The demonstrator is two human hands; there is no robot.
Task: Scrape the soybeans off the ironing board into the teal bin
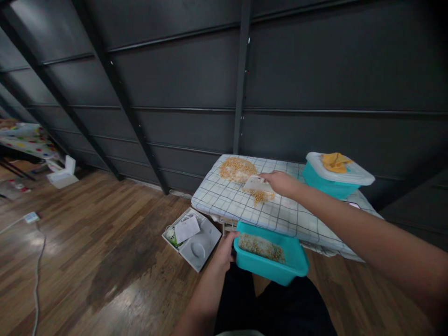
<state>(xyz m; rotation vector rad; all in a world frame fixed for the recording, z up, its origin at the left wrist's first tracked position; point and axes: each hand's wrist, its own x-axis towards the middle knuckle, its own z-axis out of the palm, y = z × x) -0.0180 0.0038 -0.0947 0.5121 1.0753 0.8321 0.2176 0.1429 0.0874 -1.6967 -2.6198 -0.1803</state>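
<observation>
My left hand (229, 247) grips the left rim of a teal plastic bin (268, 269) held at the table's front edge above my lap. Inside the bin lies a layer of pale and yellowish grains (261, 247). Over the table, my right hand (276, 182) is closed on a flat white scraper (257, 185), tilted against the cloth. A small batch of yellow grains (263, 197), perhaps corn kernels or beans, lies at the scraper's near side. Farther back is a larger heap of the same grains (237, 169) with white powder among them.
A checked cloth (224, 191) covers the table. At its right stands a lidded teal box (325, 179) with a yellow cloth (336, 162) on top. An open white box (201, 242) sits on the floor at left. A dark panelled wall (182, 84) rises behind.
</observation>
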